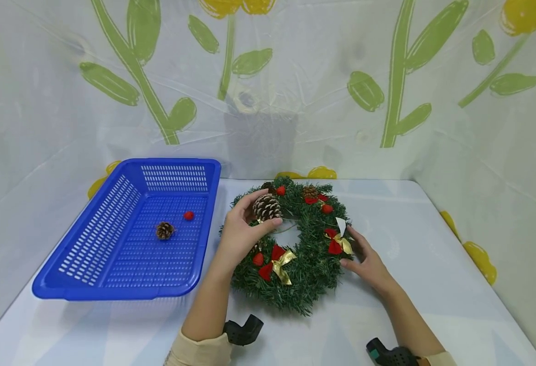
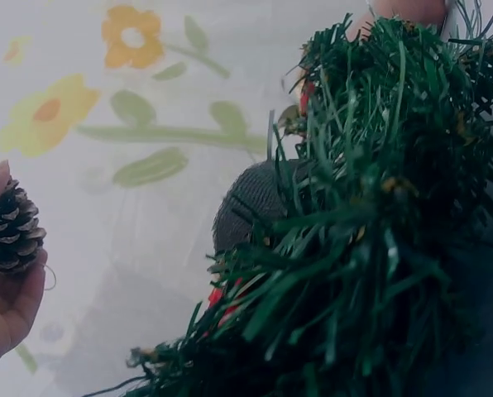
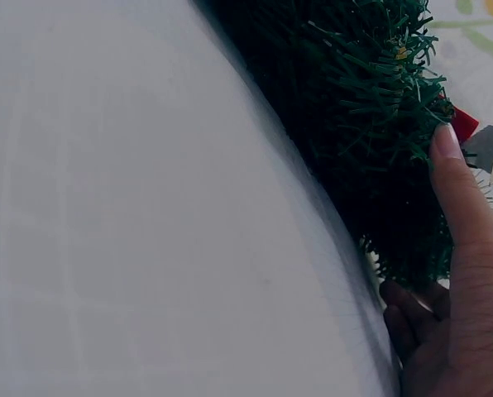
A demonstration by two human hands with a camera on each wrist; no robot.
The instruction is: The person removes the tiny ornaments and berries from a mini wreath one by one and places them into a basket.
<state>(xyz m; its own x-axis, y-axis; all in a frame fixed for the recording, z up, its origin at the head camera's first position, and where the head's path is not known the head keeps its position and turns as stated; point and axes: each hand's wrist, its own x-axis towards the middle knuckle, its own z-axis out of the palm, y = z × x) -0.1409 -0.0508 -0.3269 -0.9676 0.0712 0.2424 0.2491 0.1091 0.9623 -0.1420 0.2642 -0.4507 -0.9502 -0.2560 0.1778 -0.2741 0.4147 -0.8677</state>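
My left hand (image 1: 240,229) holds a large white-tipped pine cone (image 1: 266,208) between thumb and fingers, above the left side of the wreath's opening. In the left wrist view the same pine cone (image 2: 11,231) shows at the left edge. A green Christmas wreath (image 1: 316,274) lies on the table, trimmed with red-and-gold bows (image 1: 278,264), red berries and small cones. At its right edge my right hand (image 1: 369,262) grips the greenery. The right wrist view shows the thumb (image 3: 449,157) on one side of the wreath (image 3: 354,107) and the fingers curled at its underside.
A blue plastic basket (image 1: 206,244) stands left of the wreath. Inside it lie a small pine cone (image 1: 165,230) and a red berry (image 1: 188,215). A white tag (image 1: 341,226) sticks up from the wreath's right side. Behind the table (image 1: 387,203) hangs a flowered sheet (image 1: 314,91).
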